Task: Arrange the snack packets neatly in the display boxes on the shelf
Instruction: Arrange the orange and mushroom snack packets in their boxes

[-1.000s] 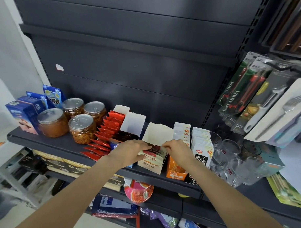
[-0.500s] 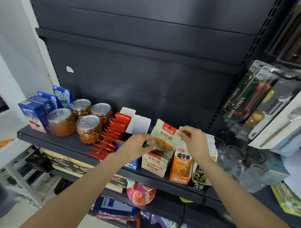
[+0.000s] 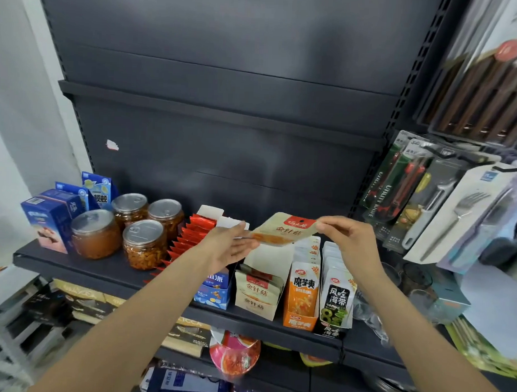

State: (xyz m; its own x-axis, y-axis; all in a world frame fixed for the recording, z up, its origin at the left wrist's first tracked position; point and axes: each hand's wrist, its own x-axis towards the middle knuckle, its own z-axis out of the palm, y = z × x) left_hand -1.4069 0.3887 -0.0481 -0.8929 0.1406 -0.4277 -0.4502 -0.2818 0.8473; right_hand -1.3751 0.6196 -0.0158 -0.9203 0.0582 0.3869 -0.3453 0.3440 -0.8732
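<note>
Dark metal shelf (image 3: 108, 271) against a dark back panel; pale wall at left.
Snack packet (image 3: 282, 229): beige, red label, held in the air above the beige display box (image 3: 258, 295), tilted.
Right hand (image 3: 348, 238): fingers pinch the packet's upper right corner.
Left hand (image 3: 230, 246): fingers straight, palm up, touching the packet's lower left edge.
Jars (image 3: 144, 244) and red sachets (image 3: 188, 237) stand left of the boxes.
Lower shelf goods blurred; hanging cutlery packs (image 3: 444, 220) cut off at right.

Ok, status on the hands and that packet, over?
Right hand pinches beige packet top corner; left hand flat under its lower edge. Packet held above its beige box. Nothing in the way.
</note>
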